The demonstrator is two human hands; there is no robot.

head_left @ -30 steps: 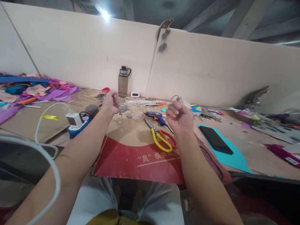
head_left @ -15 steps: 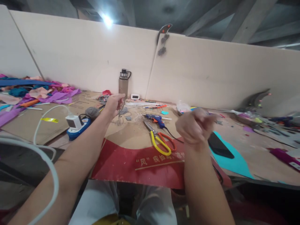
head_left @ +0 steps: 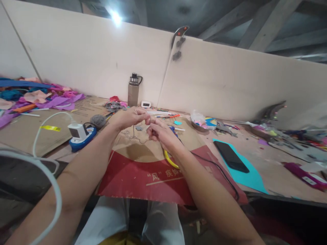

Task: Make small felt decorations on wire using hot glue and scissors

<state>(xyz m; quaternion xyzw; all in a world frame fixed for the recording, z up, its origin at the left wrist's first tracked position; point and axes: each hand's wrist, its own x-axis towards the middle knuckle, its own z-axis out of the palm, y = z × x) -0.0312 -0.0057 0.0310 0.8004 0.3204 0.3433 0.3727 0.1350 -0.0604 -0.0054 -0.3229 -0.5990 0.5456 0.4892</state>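
Observation:
My left hand [head_left: 135, 116] and my right hand [head_left: 157, 129] meet above the cardboard sheet, fingertips nearly touching. Thumb and finger of the left hand pinch a thin grey yarn [head_left: 135, 137], which hangs beneath the hands in a loose, crinkled line. The right hand's fingers are also pinched together at the yarn; exactly what lies between them is too small to see. Under the right wrist are the scissors [head_left: 170, 160], mostly hidden, with part of a yellow handle showing. The blue glue gun [head_left: 173, 131] is largely covered by the right hand.
The red-and-brown cardboard [head_left: 122, 177] covers the table in front of me. To the left are a blue power socket [head_left: 83, 139] and a grey yarn ball [head_left: 98, 120]. A bottle [head_left: 133, 92] stands behind. A phone [head_left: 231, 156] lies on turquoise sheet [head_left: 255, 180] at right.
My right hand has come leftward from over the right side to meet the left hand. The left hand has shifted slightly right and down, still pinching the yarn.

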